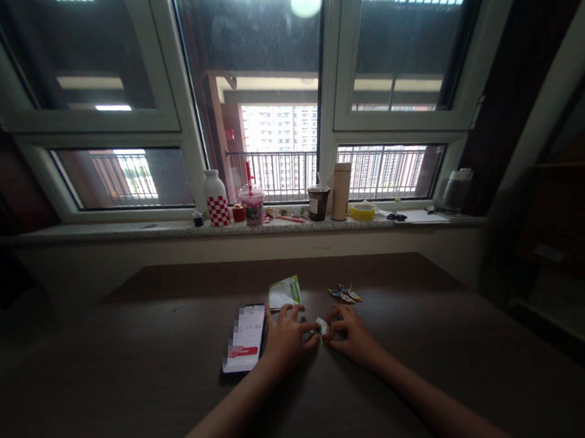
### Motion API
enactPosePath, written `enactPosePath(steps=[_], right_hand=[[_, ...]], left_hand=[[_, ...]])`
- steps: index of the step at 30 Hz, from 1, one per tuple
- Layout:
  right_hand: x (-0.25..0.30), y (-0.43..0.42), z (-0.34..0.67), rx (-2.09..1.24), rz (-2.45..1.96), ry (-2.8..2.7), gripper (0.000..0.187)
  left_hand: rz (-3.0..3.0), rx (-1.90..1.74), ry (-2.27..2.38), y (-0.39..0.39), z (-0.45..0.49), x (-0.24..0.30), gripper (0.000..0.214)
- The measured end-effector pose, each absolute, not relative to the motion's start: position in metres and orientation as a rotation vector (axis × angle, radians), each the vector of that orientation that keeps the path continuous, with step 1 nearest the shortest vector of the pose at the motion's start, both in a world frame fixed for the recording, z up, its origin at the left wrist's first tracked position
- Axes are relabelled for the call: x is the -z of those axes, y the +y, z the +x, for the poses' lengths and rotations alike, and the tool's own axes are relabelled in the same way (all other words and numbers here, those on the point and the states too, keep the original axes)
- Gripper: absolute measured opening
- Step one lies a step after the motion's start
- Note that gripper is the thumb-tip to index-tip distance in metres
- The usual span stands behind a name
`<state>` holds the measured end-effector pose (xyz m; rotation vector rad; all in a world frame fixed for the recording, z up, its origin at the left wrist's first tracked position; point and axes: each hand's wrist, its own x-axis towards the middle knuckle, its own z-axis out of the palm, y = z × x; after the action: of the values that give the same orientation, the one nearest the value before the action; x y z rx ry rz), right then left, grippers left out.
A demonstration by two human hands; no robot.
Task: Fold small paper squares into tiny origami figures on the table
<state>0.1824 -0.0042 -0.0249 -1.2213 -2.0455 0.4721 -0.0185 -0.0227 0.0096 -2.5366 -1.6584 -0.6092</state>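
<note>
Both my hands rest on a dark brown table (413,358) and meet over a small white piece of paper (321,326). My left hand (286,339) pinches its left side with thumb and forefinger. My right hand (349,333) pinches its right side, fingers curled. A phone (245,338) with a lit screen lies flat just left of my left hand. A green and white paper packet (285,291) lies beyond my left hand. Several small colourful folded paper pieces (345,293) sit beyond my right hand.
A stone windowsill (123,227) runs behind the table, bearing a red-checked white bottle (216,198), a pink drink cup (252,205), a dark cup (318,202), a tan flask (340,191), yellow tape (362,211) and a kettle (456,189). A dark shelf (558,248) stands at right.
</note>
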Motion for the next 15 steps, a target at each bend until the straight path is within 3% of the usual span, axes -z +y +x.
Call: enactPosePath(steps=[15], right_hand=[[0.0253,0.0012,0.1827,-0.456,-1.252,-1.92,0.003]], left_hand=[[-2.533,0.65,-1.63,-0.0205,-0.0198,-0.0046,0.022]])
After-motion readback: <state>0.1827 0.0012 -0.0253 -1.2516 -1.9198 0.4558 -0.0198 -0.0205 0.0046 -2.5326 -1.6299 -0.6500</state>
